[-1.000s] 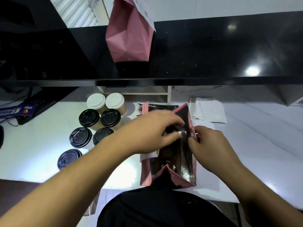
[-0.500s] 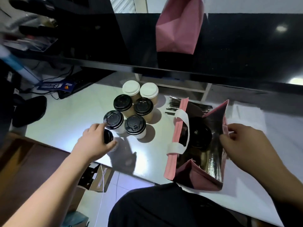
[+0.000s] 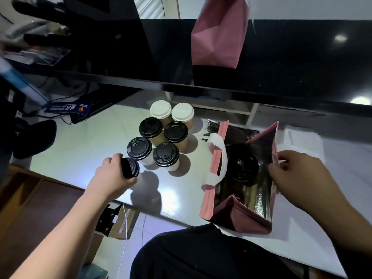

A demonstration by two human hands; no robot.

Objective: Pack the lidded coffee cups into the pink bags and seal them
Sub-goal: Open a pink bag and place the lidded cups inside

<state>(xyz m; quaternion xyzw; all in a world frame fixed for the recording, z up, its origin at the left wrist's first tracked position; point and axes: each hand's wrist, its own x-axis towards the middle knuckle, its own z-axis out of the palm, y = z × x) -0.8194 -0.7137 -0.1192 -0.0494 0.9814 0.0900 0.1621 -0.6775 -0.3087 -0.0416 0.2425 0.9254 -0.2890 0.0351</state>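
An open pink bag [image 3: 211,178] with a silver lining and white handles stands on the white counter. One black-lidded cup [image 3: 242,168] sits inside it. My right hand [image 3: 296,174] pinches the bag's right rim and holds it open. My left hand [image 3: 112,178] is wrapped around a white cup with a black lid [image 3: 130,168] at the counter's near edge, tilted toward the bag. Behind it stands a cluster of lidded cups [image 3: 163,133], several with black lids and two with white lids. A second pink bag [image 3: 219,37] stands on the raised black ledge.
A raised black ledge [image 3: 281,63] runs across the back, overhanging the counter. White paper sheets [image 3: 302,137] lie right of the open bag. A dark keyboard and cables [image 3: 90,105] sit at the left. A cardboard box [image 3: 118,222] stands on the floor below the counter edge.
My left hand left the bag's mouth, reached left and closed around the nearest black-lidded cup, lifting and tilting it. My right hand kept hold of the bag rim. The view swung left.
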